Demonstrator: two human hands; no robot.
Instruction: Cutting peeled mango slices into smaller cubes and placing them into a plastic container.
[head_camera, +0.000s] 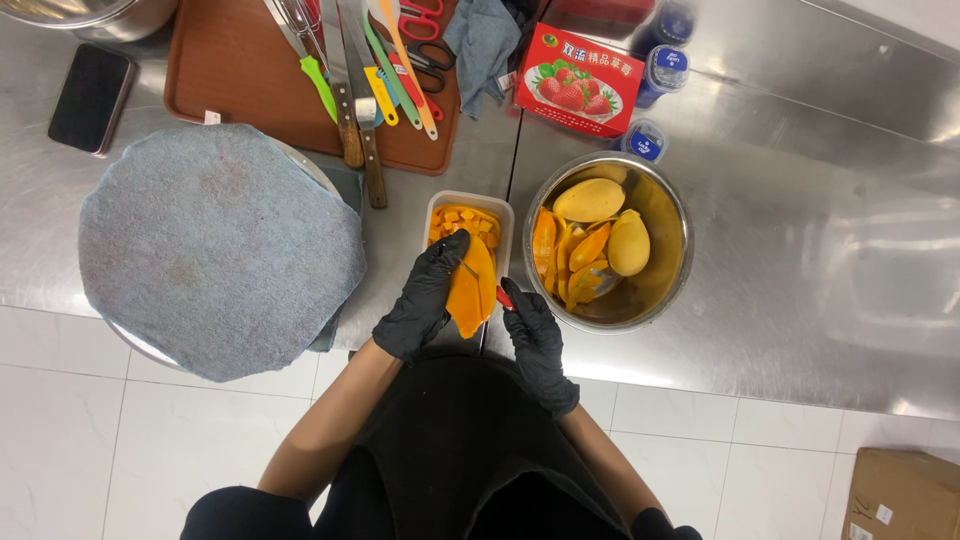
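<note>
L hand (425, 295), black glove, clamped on a peeled mango half (472, 290); fruit sits at its 3 o'clock, cut face up, over the counter edge. R hand (535, 340), also gloved, closed round a red-handled knife (503, 297), blade touching the mango from 4 o'clock. Plastic tub (500, 212) w/ mango cubes just at 12 of the fruit. Steel bowl (672, 205) w/ whole mangoes & peels at 2 o'clock.
</note>
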